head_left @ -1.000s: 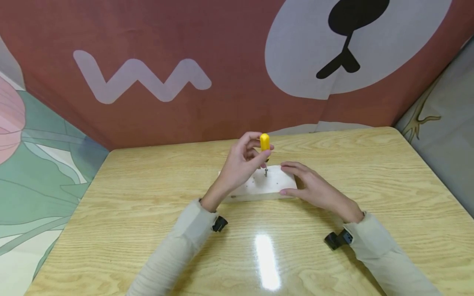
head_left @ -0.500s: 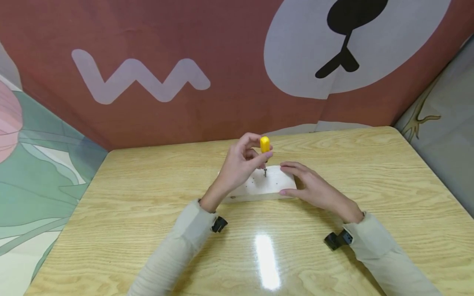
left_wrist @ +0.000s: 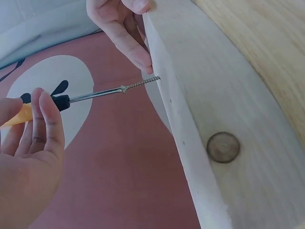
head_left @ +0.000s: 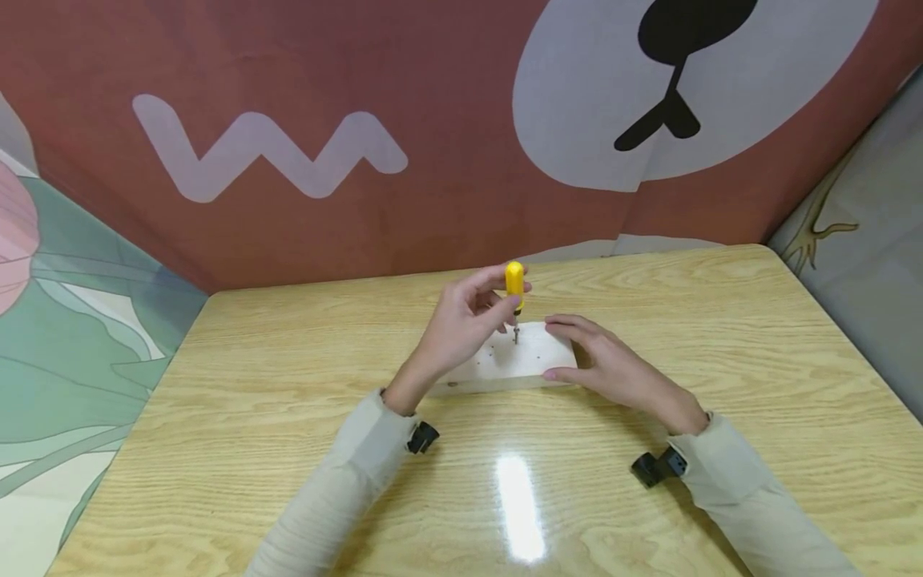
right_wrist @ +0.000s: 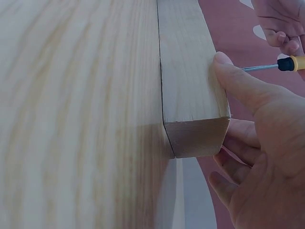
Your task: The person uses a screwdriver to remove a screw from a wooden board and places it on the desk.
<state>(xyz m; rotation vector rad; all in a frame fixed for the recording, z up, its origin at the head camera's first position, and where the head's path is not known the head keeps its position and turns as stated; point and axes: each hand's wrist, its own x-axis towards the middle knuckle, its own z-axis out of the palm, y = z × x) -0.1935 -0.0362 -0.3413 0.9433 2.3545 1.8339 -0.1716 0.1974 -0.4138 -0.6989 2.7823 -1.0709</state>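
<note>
My left hand [head_left: 457, 328] pinches the yellow handle of a screwdriver [head_left: 514, 278] between thumb and fingers. The tool stands nearly upright over a pale wooden block [head_left: 530, 357] lying on the table. In the left wrist view, the metal shank meets the head of a threaded screw [left_wrist: 142, 83], whose point is at the block's upper face with most of its thread exposed. My right hand [head_left: 613, 361] grips the right end of the block, thumb on the near side and fingers on the far side. Several small holes dot the block's top, and a round dark knot [left_wrist: 223, 147] marks its near side.
The wood-grain table [head_left: 288, 433] extends around the block on every side. Behind its far edge rises a reddish-brown printed backdrop [head_left: 324, 232], with a leaf-patterned one [head_left: 94, 344] at left and a grey one [head_left: 865, 216] at right.
My left hand has drawn slightly left and down, its fingers shifting on the screwdriver handle. Screwdriver and block stay in nearly the same place. My right hand keeps still.
</note>
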